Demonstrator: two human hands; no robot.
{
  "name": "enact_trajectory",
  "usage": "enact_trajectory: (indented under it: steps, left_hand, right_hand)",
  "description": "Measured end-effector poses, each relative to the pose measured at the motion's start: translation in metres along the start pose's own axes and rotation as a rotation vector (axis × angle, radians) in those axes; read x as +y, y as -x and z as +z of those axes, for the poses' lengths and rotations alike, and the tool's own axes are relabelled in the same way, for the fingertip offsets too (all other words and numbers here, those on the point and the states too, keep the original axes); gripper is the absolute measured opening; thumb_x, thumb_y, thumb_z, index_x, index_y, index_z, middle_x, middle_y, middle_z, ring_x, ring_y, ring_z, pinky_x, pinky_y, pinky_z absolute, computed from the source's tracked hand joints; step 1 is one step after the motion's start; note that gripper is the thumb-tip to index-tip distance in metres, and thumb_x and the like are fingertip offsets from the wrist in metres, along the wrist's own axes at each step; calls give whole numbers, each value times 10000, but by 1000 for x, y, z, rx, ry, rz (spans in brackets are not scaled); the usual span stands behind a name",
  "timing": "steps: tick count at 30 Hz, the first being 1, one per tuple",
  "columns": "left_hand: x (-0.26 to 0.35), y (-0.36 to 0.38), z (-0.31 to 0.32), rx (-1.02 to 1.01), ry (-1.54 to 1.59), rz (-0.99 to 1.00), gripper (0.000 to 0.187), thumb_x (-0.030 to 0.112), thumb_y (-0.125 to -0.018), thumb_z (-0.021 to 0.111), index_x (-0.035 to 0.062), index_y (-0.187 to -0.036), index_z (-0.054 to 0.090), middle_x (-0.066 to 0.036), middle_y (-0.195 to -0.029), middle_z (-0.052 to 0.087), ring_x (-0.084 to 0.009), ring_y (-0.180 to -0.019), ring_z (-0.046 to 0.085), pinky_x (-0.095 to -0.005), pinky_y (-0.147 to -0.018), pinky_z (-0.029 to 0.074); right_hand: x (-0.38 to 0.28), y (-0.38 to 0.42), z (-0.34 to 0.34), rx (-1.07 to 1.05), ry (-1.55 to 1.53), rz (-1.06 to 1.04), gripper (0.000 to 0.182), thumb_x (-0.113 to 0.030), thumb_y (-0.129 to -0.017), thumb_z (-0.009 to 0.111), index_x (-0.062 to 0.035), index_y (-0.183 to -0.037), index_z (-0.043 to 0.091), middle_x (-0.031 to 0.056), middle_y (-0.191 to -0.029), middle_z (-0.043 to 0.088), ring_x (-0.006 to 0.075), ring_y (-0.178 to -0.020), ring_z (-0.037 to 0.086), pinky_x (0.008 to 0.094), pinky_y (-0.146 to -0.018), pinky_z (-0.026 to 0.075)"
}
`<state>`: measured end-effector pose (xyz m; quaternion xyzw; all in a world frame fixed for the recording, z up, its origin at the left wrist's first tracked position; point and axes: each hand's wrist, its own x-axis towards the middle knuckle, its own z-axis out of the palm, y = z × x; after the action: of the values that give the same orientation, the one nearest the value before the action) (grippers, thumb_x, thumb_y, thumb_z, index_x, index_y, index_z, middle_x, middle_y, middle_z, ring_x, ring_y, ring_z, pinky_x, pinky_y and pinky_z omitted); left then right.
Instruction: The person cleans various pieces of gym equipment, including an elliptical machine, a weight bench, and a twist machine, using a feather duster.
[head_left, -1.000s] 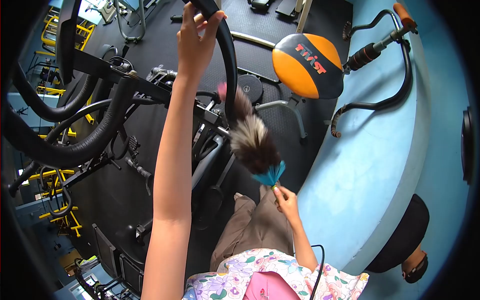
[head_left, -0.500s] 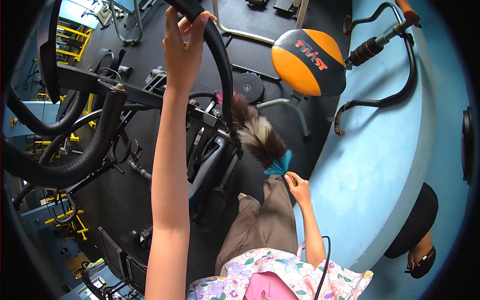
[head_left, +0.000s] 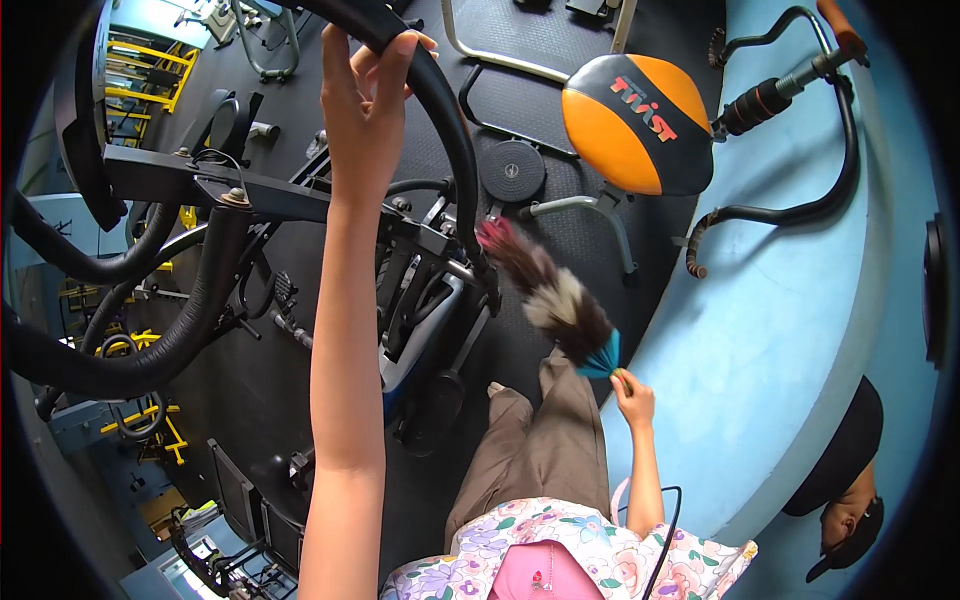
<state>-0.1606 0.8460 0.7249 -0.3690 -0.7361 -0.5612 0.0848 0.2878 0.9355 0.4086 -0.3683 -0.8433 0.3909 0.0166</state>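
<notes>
My left hand (head_left: 368, 110) reaches up at the top and is wrapped round a curved black handlebar (head_left: 448, 120) of an exercise machine. Lower right, my right hand (head_left: 634, 400) grips the handle end of a feather duster (head_left: 560, 305). The duster has a blue collar by the hand, brown and cream feathers along its length and a pink tip. It slants up and left, its tip close to the lower part of the handlebar; whether they touch I cannot tell.
An orange and black seat (head_left: 640, 125) is at the upper right, beside a light blue ledge (head_left: 740, 380). Thick padded bars (head_left: 190, 320) fill the left side. A person (head_left: 850, 460) in a dark top and cap is at the far right. Yellow racks (head_left: 150, 75) stand at the upper left.
My right hand and the duster have moved right and down, away from the handlebar. My left hand stays on the bar. The view has shifted slightly.
</notes>
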Motion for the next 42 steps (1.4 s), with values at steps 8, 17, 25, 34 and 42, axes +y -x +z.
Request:
enact_trajectory:
  steps: [8, 17, 25, 34, 42]
  left_hand:
    - [1, 0, 3, 37, 24, -49, 327, 277, -909, 513, 87, -1161, 428, -121, -860, 639, -187, -833, 645, -319, -684, 571]
    - [-5, 2, 6, 25, 45, -27, 386, 315, -901, 530, 84, -1187, 415, -144, -891, 624, -201, -842, 638, -350, -700, 570]
    - [-12, 2, 8, 35, 111, -24, 456, 350, -894, 538, 67, -1213, 375, -178, -907, 595, -232, -836, 631, -391, -736, 563]
    - [-15, 1, 12, 60, 120, 1, 431, 342, -906, 514, 73, -1212, 372, -150, -822, 614, -188, -781, 634, -323, -680, 563]
    - [-23, 1, 45, 229, 382, 5, 569, 490, -912, 429, 118, -1279, 205, -115, -776, 465, -145, -563, 468, -301, -513, 415]
  right_hand:
    - [-36, -54, 33, -29, -347, 22, 308, -293, -853, 615, -11, -971, 648, 129, -712, 647, 115, -597, 555, 277, -587, 448]
    - [-26, -61, 34, -237, -224, 93, 303, -304, -831, 639, -39, -974, 662, 139, -717, 651, 119, -611, 607, 271, -581, 462]
    - [-29, -58, 39, -311, -246, 57, 295, -304, -826, 646, -48, -971, 661, 122, -714, 653, 136, -575, 607, 273, -559, 464]
    - [-23, -68, 23, -215, -169, -90, 266, -331, -790, 665, -111, -939, 679, 139, -704, 642, 291, -629, 638, 340, -558, 494]
    - [-64, -171, 91, -383, -207, -79, 331, -425, -799, 621, -148, -971, 679, 123, -735, 654, 305, -716, 643, 363, -630, 510]
